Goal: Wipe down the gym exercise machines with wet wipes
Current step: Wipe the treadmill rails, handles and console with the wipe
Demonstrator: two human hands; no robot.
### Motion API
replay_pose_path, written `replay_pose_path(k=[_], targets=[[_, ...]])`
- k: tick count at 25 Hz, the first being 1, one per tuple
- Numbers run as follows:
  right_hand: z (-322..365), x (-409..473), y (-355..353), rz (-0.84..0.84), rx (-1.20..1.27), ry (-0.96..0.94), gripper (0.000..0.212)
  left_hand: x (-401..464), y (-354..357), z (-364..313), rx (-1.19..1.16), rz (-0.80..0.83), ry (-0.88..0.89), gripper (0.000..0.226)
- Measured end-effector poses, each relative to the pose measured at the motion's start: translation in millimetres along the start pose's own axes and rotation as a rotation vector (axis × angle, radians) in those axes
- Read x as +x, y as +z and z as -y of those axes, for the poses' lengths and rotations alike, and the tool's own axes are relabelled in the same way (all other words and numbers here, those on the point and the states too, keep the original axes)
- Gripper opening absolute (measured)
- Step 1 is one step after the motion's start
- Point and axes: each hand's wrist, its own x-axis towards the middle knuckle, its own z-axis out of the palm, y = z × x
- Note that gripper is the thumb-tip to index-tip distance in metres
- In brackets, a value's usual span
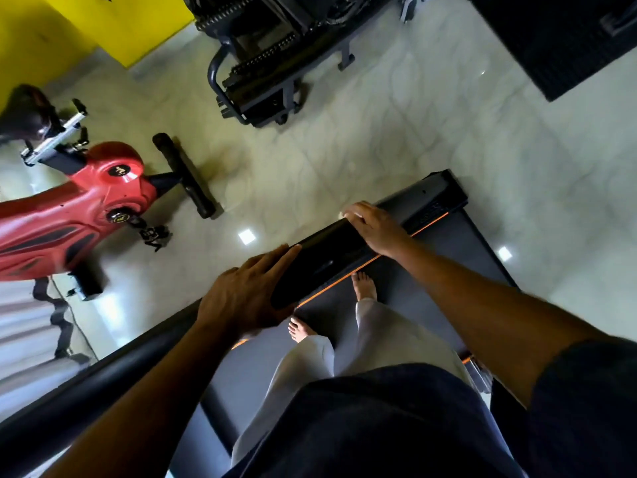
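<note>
I stand barefoot on a dark treadmill belt [444, 257] with orange trim. Its glossy black console panel [324, 257] runs across in front of me. My left hand [241, 298] lies flat on the console's near left end, fingers straight. My right hand [374, 227] presses on the far right end, and a bit of white wet wipe [342, 214] shows under its fingertips. A black handrail [96, 377] slopes down to the lower left.
A red exercise bike [79, 208] stands on the left of the pale marble floor [344, 132]. A black weight machine [269, 56] sits at the top centre, a dark mat [565, 39] top right, and a yellow wall [51, 25] top left.
</note>
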Motion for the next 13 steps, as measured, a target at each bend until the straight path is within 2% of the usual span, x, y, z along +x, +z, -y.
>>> replay_pose_path(k=[2,5,7,9,11,13], targets=[[7.6,8.4,1.0,-0.011,-0.026,0.101,0.033,-1.5,-0.2,-0.4,-0.005,-0.007,-0.003,0.102],[32.2,-36.6,18.3,-0.039,0.043,-0.154,0.041,-1.6,0.9,-1.0,-0.004,-0.011,-0.009,0.101],[27.5,-57.2,14.5,-0.014,0.092,-0.255,0.040,-0.2,1.5,-0.8,-0.023,-0.028,-0.012,0.100],[19.5,-47.8,1.4,-0.030,0.102,-0.171,0.037,-0.9,1.5,-2.3,-0.019,-0.042,-0.013,0.098],[19.8,-24.3,-3.3,-0.079,0.114,0.031,0.029,-0.6,2.0,-0.9,-0.003,-0.043,-0.013,0.099],[40.0,-20.1,8.9,-0.076,0.118,0.070,0.026,-1.0,2.3,-0.9,0.000,-0.035,-0.011,0.100]])
